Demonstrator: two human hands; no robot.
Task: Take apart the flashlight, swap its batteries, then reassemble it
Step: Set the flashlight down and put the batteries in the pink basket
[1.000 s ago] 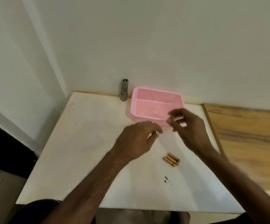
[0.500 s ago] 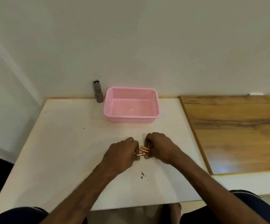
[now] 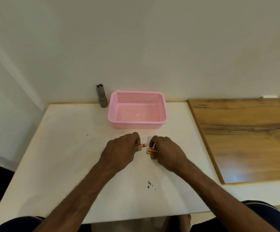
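Observation:
A grey flashlight [image 3: 101, 95] stands upright against the wall at the back of the white table [image 3: 65, 158], left of the pink basket. My left hand [image 3: 120, 152] pinches one copper-coloured battery [image 3: 142, 145], whose end pokes out to the right of my fingers. My right hand [image 3: 166, 152] is closed over two more copper batteries [image 3: 151, 151], their left ends showing under my fingers just above the tabletop. The two hands are a short gap apart at the table's middle.
An empty pink mesh basket [image 3: 163, 104] sits behind my hands. A wooden surface [image 3: 246, 136] adjoins the white table on the right. Small dark flecks [image 3: 150, 184] lie near the front. My knees show below the table's front edge.
The batteries lay loose on the table a second ago; both hands came down onto them and have drawn slightly apart, each holding some. The camera view has swung to the centre.

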